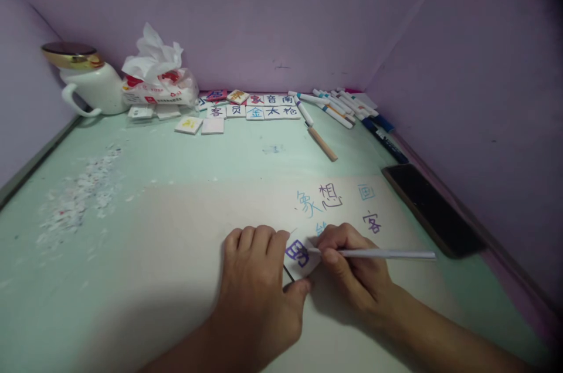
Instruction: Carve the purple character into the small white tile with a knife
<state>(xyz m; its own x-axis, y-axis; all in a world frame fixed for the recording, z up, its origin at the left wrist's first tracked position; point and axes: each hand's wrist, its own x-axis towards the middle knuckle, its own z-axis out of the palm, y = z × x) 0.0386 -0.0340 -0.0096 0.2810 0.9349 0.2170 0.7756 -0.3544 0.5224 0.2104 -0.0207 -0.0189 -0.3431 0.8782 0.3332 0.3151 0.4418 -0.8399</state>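
Observation:
My left hand (259, 273) holds a small white square block (307, 267) against the table, fingers along its left side and thumb at its near corner. A thick purple character is marked on the block's top face. In my right hand (352, 267) is a slim, silver-white, pen-like tool (391, 254), pinched between thumb and fingers. Its tip points left and meets the block at the purple character; whether the tip is a blade or a nib I cannot tell. Just beyond my hands, blue and purple characters (329, 196) are written on the pale tabletop.
A black phone (433, 209) lies at the right. Several markers (336, 104), a wooden-handled tool (323, 143) and lettered tiles (272, 112) line the back. A tissue pack (160, 91) and a white mug (94, 88) stand back left. White shavings (83, 194) are heaped at left.

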